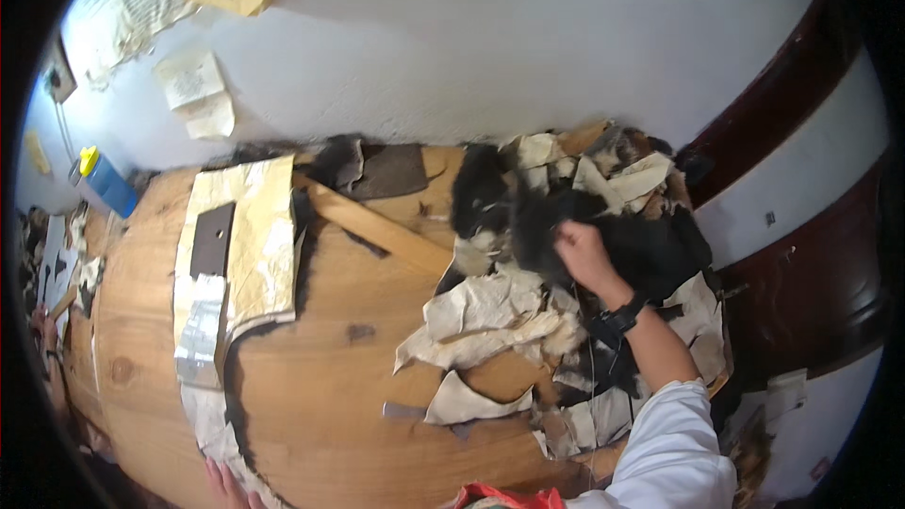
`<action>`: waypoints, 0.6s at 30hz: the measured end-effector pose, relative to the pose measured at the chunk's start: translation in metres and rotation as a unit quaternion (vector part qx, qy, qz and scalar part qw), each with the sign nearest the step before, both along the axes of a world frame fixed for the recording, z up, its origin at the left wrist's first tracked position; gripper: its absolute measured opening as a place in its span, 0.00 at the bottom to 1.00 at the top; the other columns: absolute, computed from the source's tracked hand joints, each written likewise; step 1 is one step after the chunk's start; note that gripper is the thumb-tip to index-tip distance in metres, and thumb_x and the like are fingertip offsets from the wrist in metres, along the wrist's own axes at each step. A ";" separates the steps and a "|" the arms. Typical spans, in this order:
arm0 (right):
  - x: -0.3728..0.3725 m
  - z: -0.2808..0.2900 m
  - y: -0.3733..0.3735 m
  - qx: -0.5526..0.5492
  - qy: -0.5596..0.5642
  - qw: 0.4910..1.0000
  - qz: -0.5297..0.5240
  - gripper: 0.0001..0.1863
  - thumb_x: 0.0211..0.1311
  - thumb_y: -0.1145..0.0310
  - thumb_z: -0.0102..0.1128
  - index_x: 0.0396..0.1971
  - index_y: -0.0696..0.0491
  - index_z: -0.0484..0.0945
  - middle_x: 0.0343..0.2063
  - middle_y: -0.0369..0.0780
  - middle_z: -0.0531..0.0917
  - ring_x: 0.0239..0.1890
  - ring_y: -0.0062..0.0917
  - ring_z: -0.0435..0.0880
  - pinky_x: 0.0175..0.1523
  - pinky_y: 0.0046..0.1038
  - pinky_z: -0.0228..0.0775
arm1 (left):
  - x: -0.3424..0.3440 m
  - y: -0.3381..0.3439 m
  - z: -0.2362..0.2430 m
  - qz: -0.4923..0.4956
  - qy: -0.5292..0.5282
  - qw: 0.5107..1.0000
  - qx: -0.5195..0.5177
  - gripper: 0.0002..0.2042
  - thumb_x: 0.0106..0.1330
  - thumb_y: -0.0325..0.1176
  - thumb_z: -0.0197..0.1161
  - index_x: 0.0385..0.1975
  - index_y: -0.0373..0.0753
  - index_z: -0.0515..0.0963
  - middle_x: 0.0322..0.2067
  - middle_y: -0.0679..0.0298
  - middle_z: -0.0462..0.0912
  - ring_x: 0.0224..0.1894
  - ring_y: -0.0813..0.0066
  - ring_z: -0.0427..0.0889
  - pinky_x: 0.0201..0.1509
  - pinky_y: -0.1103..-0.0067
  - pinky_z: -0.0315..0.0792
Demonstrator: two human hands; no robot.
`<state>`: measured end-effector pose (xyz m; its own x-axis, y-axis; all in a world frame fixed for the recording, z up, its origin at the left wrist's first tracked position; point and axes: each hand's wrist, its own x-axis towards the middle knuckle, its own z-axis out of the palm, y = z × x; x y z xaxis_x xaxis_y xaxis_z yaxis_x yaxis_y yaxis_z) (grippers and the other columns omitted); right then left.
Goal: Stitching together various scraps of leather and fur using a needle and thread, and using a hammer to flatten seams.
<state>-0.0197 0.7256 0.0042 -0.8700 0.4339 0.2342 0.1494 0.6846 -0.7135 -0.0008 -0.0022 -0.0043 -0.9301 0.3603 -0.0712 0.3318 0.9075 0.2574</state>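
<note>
Right hand [584, 253] pinching black fur [537, 234]; left hand [229, 486] at pale strip [209, 419] edge, grip unclear; bare tabletop [325, 396] between.

On the desk [330, 386], a pattern sheet [255, 226] lies left, with a plate [209, 243] on it; right of it a slat [382, 229] slants toward the heap of hide scraps [485, 306] at right; a bottle [113, 190] sits back left, near the wall [471, 57] behind

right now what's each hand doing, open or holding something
Left hand: open, partly cut off, at the pale strip.
Right hand: closed, apparently on black fur.
</note>
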 end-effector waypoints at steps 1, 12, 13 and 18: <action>-0.002 0.006 0.005 -0.075 -0.007 0.997 -0.015 0.07 0.63 0.72 0.55 0.30 0.60 0.79 0.16 0.41 0.73 0.19 0.18 0.73 0.26 0.27 0.63 | -0.002 0.003 0.003 0.009 -0.015 1.000 -0.009 0.32 0.72 0.42 0.52 0.72 0.36 0.52 0.72 0.45 0.50 0.74 0.46 0.49 0.74 0.58 0.46; 0.054 0.042 -0.045 -0.253 -0.060 0.964 -0.055 0.08 0.68 0.74 0.47 0.38 0.58 0.75 0.29 0.28 0.73 0.29 0.12 0.68 0.34 0.18 0.62 | -0.034 -0.023 -0.035 0.269 0.103 0.931 0.223 0.11 0.68 0.37 0.58 0.38 0.35 0.79 0.35 0.54 0.79 0.45 0.56 0.75 0.51 0.66 0.67; 0.064 0.038 -0.031 -0.231 -0.082 0.969 -0.024 0.07 0.69 0.75 0.46 0.35 0.58 0.74 0.29 0.28 0.72 0.30 0.12 0.67 0.36 0.18 0.62 | -0.045 -0.013 -0.025 0.303 0.051 0.925 0.221 0.14 0.63 0.42 0.65 0.33 0.36 0.80 0.33 0.56 0.79 0.43 0.57 0.75 0.49 0.66 0.67; 0.051 0.035 -0.067 -0.167 -0.052 0.978 0.110 0.04 0.64 0.79 0.47 0.29 0.57 0.70 0.28 0.28 0.68 0.31 0.11 0.63 0.36 0.16 0.58 | -0.070 -0.032 0.001 0.325 -0.154 0.889 0.284 0.09 0.60 0.36 0.64 0.26 0.36 0.78 0.25 0.66 0.82 0.25 0.78 0.76 0.30 0.79 0.68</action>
